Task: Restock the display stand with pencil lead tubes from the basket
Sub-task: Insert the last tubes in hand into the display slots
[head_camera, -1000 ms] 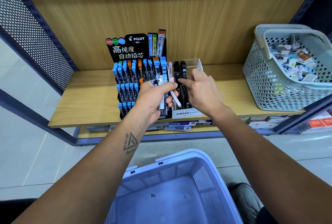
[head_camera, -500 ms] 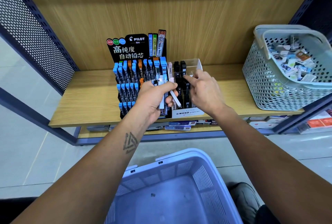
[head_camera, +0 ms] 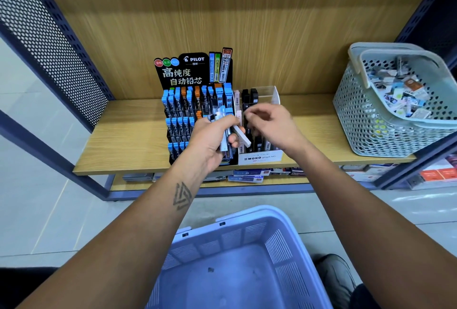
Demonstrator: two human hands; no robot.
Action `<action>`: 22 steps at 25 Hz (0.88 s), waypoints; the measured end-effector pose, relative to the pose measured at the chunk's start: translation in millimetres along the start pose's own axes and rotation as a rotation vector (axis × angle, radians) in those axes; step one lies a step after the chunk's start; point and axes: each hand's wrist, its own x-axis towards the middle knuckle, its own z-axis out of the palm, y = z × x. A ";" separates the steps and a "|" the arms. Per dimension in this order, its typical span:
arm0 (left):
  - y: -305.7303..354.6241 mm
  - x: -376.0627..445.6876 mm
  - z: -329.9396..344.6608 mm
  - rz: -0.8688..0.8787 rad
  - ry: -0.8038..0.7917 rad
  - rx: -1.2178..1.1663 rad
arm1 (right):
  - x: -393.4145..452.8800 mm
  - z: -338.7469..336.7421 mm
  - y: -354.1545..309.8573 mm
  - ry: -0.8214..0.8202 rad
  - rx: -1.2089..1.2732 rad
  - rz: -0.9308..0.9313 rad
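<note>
at the far left a perforated metal side panel closes off the wooden shelf. near the middle of the shelf stands the black display stand, its stepped rows filled with upright blue- and orange-capped lead tubes. the left hand is in front of the stand's right side, fingers curled around a bundle of lead tubes, with one white tube sticking out toward the right. touching the stand on its right is a clear plastic box holding black tubes upright. the right hand is just in front of this box, fingers bent inward toward the left hand's bundle; its fingertips are blurred, so i cannot tell whether they pinch anything. further right on the shelf sits a grey-green perforated basket full of small packets. low in the foreground, between the two forearms, is a pale blue basket.
</note>
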 end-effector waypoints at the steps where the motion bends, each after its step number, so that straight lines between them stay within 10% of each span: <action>1: -0.4 0.1 -0.6 0.002 0.021 -0.007 | -5.3 -0.4 -9.1 -0.176 0.208 0.098; 4: -4.7 1.8 -2.1 0.010 0.082 0.003 | -20.5 -2.7 -14.9 -0.403 0.406 0.164; 15: 4.5 -7.4 1.1 -0.055 -0.004 0.023 | -29.2 -28.0 -6.8 -0.156 0.553 0.082; 22: -1.2 -5.1 13.0 0.198 0.005 0.328 | -29.7 -36.1 -5.4 -0.100 0.463 0.068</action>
